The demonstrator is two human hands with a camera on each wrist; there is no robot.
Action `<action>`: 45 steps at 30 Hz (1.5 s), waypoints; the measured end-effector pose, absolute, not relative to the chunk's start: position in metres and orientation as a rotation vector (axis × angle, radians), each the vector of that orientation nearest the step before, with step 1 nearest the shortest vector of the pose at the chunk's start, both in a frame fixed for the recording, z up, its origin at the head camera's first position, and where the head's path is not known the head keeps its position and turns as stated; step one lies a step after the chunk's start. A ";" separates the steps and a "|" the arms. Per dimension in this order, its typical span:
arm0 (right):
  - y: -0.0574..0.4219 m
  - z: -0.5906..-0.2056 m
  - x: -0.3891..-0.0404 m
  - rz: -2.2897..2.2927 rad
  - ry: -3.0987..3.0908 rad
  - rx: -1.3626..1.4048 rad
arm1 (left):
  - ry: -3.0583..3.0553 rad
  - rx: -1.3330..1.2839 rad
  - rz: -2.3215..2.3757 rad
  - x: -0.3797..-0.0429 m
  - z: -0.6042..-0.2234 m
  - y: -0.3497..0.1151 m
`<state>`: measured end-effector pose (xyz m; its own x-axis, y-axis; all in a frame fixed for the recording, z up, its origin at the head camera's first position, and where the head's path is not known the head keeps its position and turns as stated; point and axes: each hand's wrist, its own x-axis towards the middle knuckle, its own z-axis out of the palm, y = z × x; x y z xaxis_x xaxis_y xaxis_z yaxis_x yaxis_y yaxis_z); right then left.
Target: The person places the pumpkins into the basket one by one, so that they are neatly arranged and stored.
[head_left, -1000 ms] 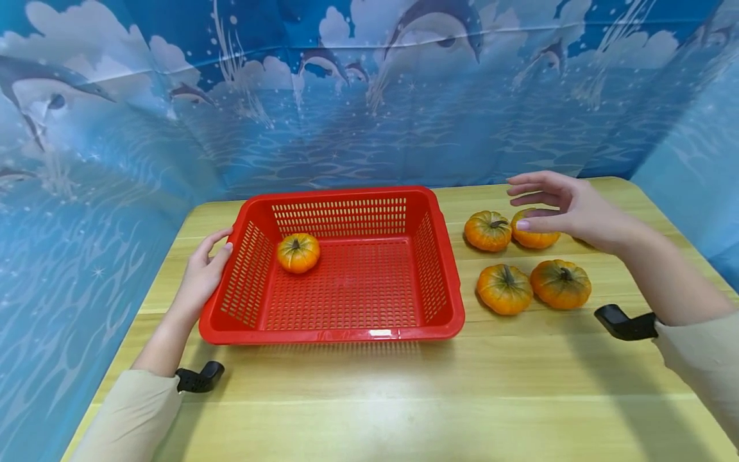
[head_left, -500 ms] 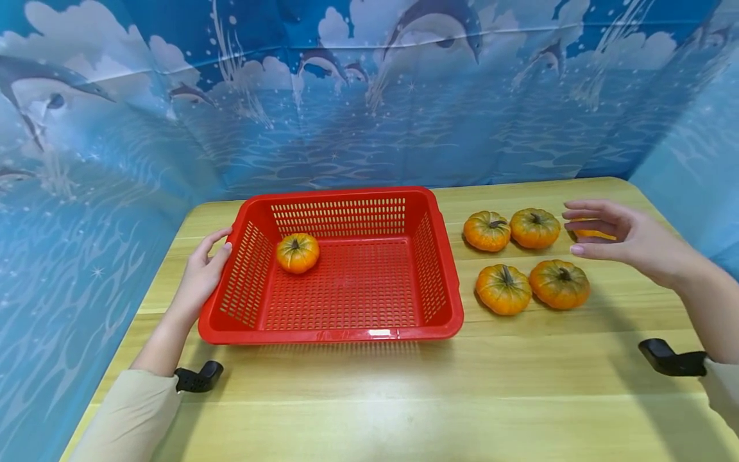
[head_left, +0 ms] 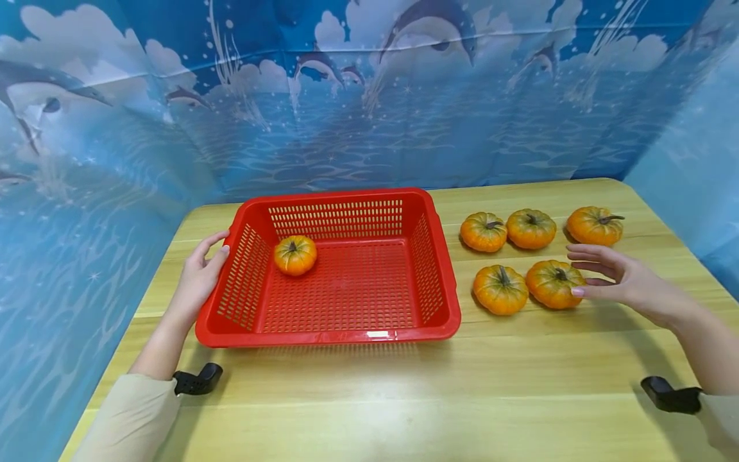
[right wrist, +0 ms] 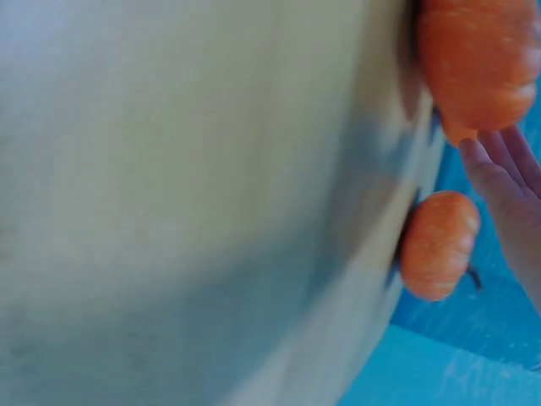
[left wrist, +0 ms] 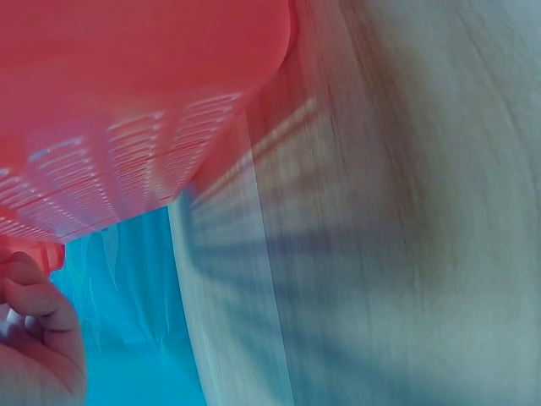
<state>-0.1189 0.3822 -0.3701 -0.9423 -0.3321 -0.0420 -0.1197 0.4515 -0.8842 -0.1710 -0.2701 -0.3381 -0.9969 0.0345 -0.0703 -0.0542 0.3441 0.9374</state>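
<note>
My left hand (head_left: 199,276) grips the left rim of a red plastic basket (head_left: 329,337); its curled fingers (left wrist: 38,296) show at the edge of the left wrist view. Inside the basket, toward the left, sits one small orange pumpkin (head_left: 295,255). My right hand (head_left: 635,285) is beside the front-row right pumpkin (head_left: 553,284), fingers loosely bent and apart, holding nothing. From the right wrist, that hand's fingertips appear close to a pumpkin (right wrist: 478,63); whether they touch it I cannot tell.
Another pumpkin (head_left: 500,290) stands left of the one by my right hand. Behind are two neighbouring pumpkins (head_left: 484,231) and a separate one (head_left: 594,226) with a long stem. All rest on a wooden table (head_left: 358,410), backed by a blue dolphin-print curtain (head_left: 346,141).
My right hand went right from above the back row, then came forward and down beside the front-right pumpkin, uncovering the back-right one. The left hand and basket stay put.
</note>
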 end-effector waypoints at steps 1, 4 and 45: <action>0.384 -0.373 -0.118 -1.487 2.481 -0.399 | 2.515 -0.018 1.754 -0.171 -0.337 -0.270; 0.387 -0.381 -0.117 -1.450 2.485 -0.389 | 2.520 0.000 1.742 -0.173 -0.337 -0.271; 0.378 -0.381 -0.138 -1.315 2.436 -0.285 | 2.512 -0.014 1.729 -0.170 -0.339 -0.272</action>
